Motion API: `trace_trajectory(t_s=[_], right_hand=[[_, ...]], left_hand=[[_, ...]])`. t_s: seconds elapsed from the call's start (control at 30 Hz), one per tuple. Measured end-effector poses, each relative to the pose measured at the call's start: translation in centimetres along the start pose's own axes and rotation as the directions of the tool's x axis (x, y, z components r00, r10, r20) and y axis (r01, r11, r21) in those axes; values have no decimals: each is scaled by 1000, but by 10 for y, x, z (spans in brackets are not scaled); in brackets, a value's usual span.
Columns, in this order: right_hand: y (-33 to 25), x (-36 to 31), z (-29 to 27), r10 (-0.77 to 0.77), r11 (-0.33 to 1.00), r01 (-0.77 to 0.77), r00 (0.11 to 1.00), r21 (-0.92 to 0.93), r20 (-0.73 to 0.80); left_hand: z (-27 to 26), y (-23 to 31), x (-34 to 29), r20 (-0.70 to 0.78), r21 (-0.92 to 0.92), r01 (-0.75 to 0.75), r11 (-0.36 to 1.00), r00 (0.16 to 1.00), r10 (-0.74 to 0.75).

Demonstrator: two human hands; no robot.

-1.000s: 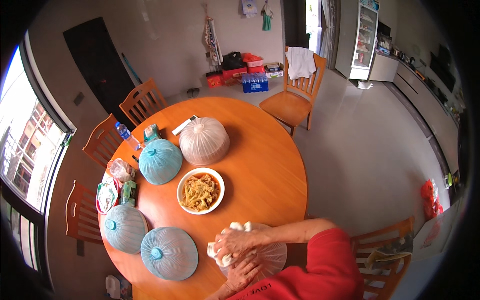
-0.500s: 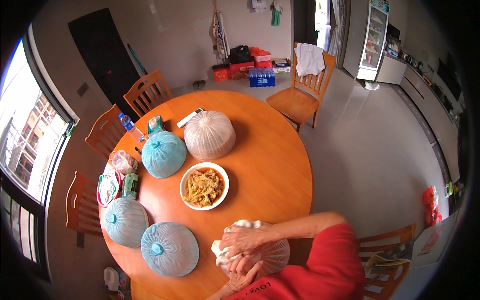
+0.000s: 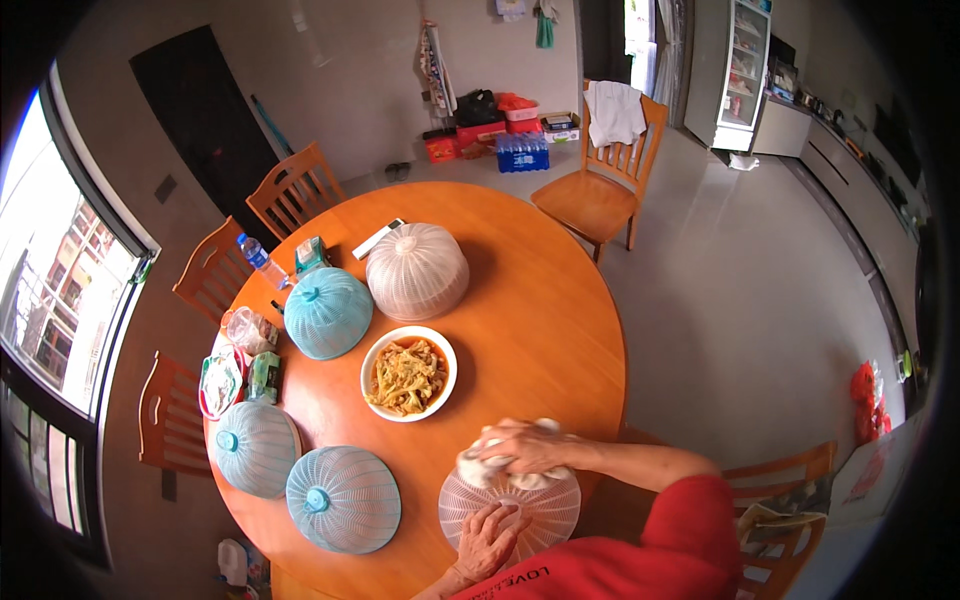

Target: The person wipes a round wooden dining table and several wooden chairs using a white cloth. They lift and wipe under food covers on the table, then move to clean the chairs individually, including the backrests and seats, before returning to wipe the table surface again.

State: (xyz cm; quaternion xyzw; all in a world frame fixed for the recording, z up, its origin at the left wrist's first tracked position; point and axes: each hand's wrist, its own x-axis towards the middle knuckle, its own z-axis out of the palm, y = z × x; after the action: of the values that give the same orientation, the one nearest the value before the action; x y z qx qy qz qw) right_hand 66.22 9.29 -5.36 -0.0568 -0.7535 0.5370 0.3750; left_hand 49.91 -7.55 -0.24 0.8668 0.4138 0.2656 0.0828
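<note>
Right hand (image 3: 530, 448): flat and spread over a white cloth (image 3: 500, 468), pressing it on the crown of the near cover; forearm in from the right, in a red sleeve.
Left hand (image 3: 488, 540): fingers spread, palm against the near side of the same cover, low on its wall; grip on anything cannot be told.
Nearer hand: both touching; right on top, left on the flank toward the body.
Near cover (image 3: 510, 508): pale white mesh dome, round, no long axis; directly under the hands at the table's near edge, rim down on the wood.
Look of it: fine ribbed lattice, translucent, crown hidden by cloth and hand; whatever lies beneath not visible.
Bowl (image 3: 408, 372): white, uncovered, yellow-orange food inside; beyond the near cover and to its left, apart from it.
Blue covers: one (image 3: 343, 498) just left of the near cover, another (image 3: 255, 447) farther left at the table rim, a third (image 3: 328, 311) beyond the bowl.
White cover (image 3: 417, 270): larger dome, farthest from the near cover, past the bowl.
Table (image 3: 540, 300): round, orange wood, bare on the right of the near cover.
Far-left clutter: bottle (image 3: 262, 260), packets, a small plate, all well apart from the near cover.
Chairs (image 3: 603, 165): wooden, around the table; one across has a white garment on its back.
</note>
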Motion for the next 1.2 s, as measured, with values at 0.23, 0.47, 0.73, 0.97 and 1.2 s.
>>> trace_trajectory(t_s=[0.23, 0.47, 0.73, 0.97, 1.2], right_hand=[[55, 98, 44, 393, 880, -463, 587, -106, 708], [70, 65, -13, 701, 710, -666, 643, -228, 309], [-30, -17, -41, 812, 558, -823, 568, -109, -134], [-114, -67, 33, 114, 395, -399, 915, -827, -387], [-100, -89, 46, -20, 432, -380, 903, -818, -429]], left_hand=[[1, -2, 3, 11, -19, 5, 1000, 1000, -5], [1, 4, 10, -16, -89, 97, 991, 995, -99], [5, 9, 20, 59, -118, -2, 993, 998, 10], [11, 10, 14, 3, -54, 22, 998, 1000, -22], [17, 7, 32, -234, 20, 302, 953, 928, -289]])
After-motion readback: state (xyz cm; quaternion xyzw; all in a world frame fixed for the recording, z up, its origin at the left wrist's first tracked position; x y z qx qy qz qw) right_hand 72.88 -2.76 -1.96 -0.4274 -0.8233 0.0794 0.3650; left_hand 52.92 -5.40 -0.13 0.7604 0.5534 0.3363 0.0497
